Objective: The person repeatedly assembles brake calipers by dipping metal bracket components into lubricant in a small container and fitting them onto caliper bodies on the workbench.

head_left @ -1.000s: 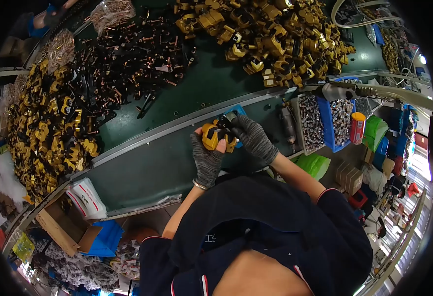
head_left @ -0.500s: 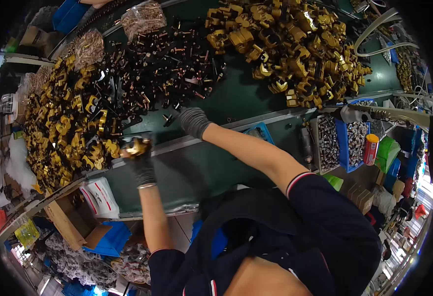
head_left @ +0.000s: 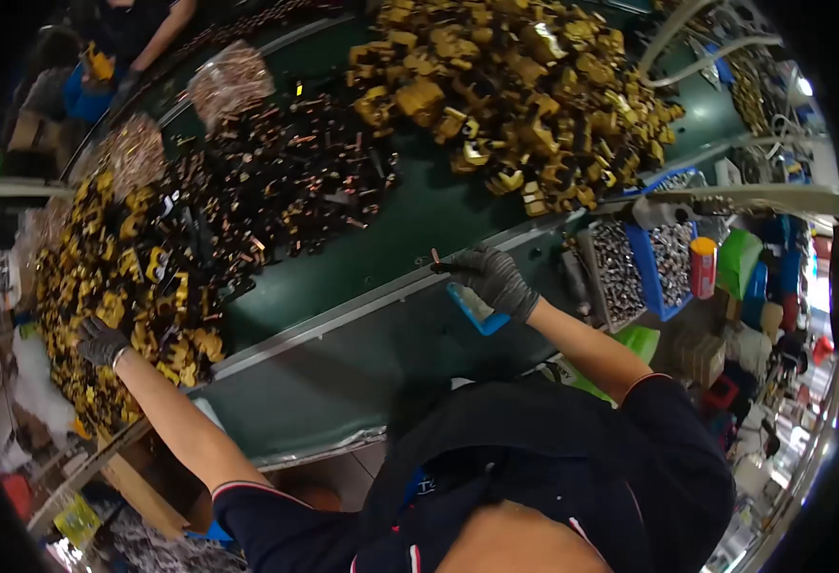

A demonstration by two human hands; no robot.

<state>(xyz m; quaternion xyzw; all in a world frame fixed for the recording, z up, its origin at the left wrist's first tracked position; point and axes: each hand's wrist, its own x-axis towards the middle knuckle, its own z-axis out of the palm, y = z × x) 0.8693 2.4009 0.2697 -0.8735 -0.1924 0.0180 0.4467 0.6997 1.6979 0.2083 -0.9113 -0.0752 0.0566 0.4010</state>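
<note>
My left hand [head_left: 102,342], in a grey glove, lies on the left pile of gold and black parts [head_left: 142,286]; whether its fingers hold a part is hard to tell. Over the metal rail, my right hand [head_left: 492,278], also gloved, pinches a small black part with a copper-coloured pin [head_left: 436,260]. Just below that hand is a small blue tray [head_left: 481,316], partly covered by it. Black parts with copper pins [head_left: 295,181] are heaped on the green surface between the left pile and the large gold pile [head_left: 515,86].
Bags of copper pins [head_left: 231,84] lie at the upper left. Bins of small metal pieces [head_left: 618,272] and a red container with a yellow lid [head_left: 703,265] stand at the right. Another person's arm [head_left: 163,36] shows at the upper left.
My left hand has moved left onto the gold and black pile, and the gold part it held is no longer in view. My right hand has moved right from the black parts, carrying one.
</note>
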